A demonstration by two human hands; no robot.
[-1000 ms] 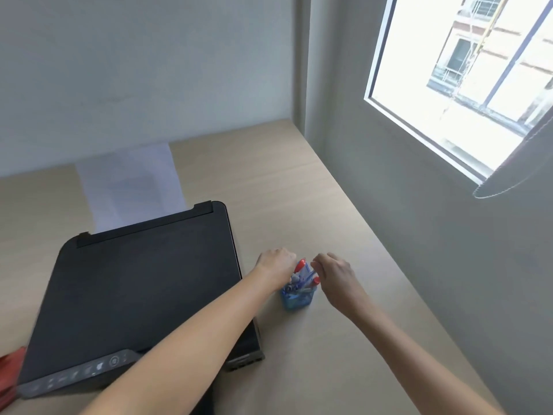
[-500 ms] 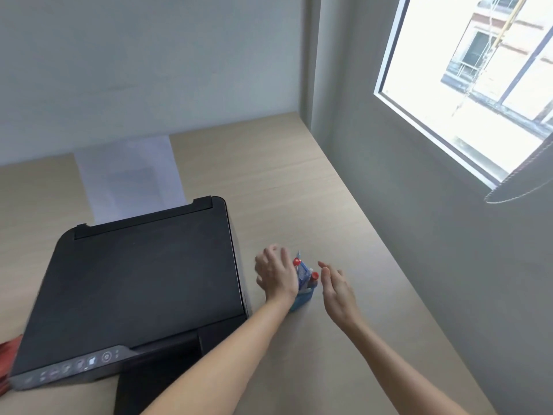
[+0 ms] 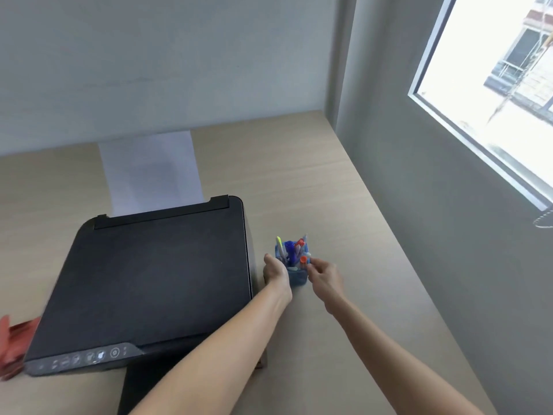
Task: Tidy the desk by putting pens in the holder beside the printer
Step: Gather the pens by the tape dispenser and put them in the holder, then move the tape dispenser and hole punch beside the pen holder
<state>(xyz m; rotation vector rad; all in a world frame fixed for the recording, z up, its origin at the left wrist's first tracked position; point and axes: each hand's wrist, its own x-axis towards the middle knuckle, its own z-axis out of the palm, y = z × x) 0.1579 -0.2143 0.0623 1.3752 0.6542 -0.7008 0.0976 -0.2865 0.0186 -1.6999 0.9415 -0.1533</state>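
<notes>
A small blue pen holder stands on the wooden desk just right of the black printer. Several pens stick up out of it, with red, blue and yellow-green caps. My left hand rests against the holder's left side, fingers curved around it. My right hand is at its right side, fingertips touching the rim near an orange-capped pen. How firmly either hand grips is hard to tell.
White paper stands in the printer's rear tray. A red object lies at the left edge, partly behind the printer. A grey wall with a window borders the desk's right side.
The view has shifted, and the pens now show above the holder. My left hand slid lower down the holder's left side, and my right hand came in to touch its right rim.
</notes>
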